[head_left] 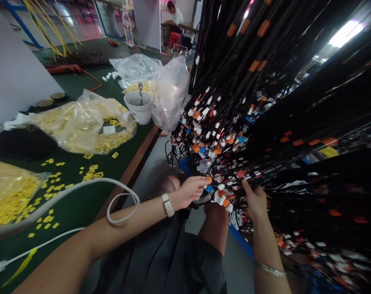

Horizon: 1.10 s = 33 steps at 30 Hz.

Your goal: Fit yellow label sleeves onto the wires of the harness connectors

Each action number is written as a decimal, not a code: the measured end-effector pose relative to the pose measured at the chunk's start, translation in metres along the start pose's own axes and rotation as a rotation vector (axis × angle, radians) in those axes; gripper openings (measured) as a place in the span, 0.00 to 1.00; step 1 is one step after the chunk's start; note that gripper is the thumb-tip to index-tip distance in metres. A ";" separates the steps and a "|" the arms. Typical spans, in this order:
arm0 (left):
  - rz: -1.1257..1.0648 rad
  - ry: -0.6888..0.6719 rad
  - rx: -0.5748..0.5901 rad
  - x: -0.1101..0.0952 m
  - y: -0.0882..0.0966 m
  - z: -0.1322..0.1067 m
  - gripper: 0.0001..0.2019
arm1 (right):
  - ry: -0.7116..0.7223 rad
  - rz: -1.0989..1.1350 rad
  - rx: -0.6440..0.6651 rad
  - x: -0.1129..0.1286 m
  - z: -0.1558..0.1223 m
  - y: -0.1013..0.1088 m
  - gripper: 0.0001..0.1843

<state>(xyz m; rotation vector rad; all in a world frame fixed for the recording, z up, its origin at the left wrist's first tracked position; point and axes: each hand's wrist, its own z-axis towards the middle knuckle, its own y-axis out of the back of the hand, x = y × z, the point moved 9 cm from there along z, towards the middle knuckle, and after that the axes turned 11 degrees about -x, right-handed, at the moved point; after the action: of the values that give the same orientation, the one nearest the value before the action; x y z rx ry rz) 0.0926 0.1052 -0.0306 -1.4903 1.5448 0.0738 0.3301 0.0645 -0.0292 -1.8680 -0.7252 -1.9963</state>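
A big hanging bundle of black wires (pixel 265 102) fills the right side, its lower ends tipped with white, orange, red and blue connectors and tags (pixel 209 134). My left hand (pixel 189 191), with a white watch on its wrist, pinches an orange-tipped wire end (pixel 209 179) at the bundle's lower edge. My right hand (pixel 255 200) reaches into the wire ends just to the right, fingers curled among them with one finger pointing up; what it grips is hidden.
A green table (pixel 72 196) at left carries plastic bags of small yellow parts (pixel 81 122), loose yellow pieces, a white cup with a spoon (pixel 139 107) and a white cable (pixel 81 188). A water bottle (pixel 127 26) stands farther back. A person sits at the far back.
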 end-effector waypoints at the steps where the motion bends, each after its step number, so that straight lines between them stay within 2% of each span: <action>1: 0.020 0.002 -0.020 0.002 0.002 0.002 0.12 | 0.007 -0.011 0.020 0.003 -0.003 -0.003 0.23; 4: 0.065 0.014 -0.066 0.009 0.007 0.005 0.11 | -0.015 -0.013 0.075 0.013 -0.013 -0.010 0.23; 8: 0.098 0.025 -0.158 0.014 0.016 0.008 0.15 | -0.178 0.071 0.150 0.020 -0.028 -0.016 0.22; 11: 0.100 0.042 -0.206 0.016 0.020 0.007 0.18 | -0.267 0.131 0.152 0.020 -0.038 -0.018 0.22; 13: 0.103 0.048 -0.208 0.016 0.019 0.006 0.18 | -0.277 0.169 0.111 0.017 -0.043 -0.016 0.21; 18: 0.101 0.044 -0.191 0.014 0.017 0.006 0.15 | -0.199 0.209 -0.114 0.006 -0.047 0.002 0.20; 20: 0.103 0.040 -0.180 0.013 0.016 0.005 0.12 | -0.201 0.203 -0.133 0.002 -0.048 0.006 0.18; 24: 0.104 0.037 -0.167 0.011 0.014 0.004 0.10 | -0.220 0.109 -0.077 -0.004 -0.047 0.011 0.17; 29: 0.116 0.040 -0.163 0.011 0.013 0.002 0.07 | -0.149 0.038 0.120 -0.010 -0.053 -0.001 0.24; 33: 0.122 0.047 -0.151 0.012 0.012 0.002 0.05 | -0.257 0.129 0.110 -0.020 -0.059 -0.006 0.21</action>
<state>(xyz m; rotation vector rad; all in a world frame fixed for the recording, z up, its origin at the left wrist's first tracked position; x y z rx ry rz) 0.0864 0.1003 -0.0459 -1.5224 1.6988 0.2324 0.2798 0.0342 -0.0506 -2.0704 -0.7445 -1.6242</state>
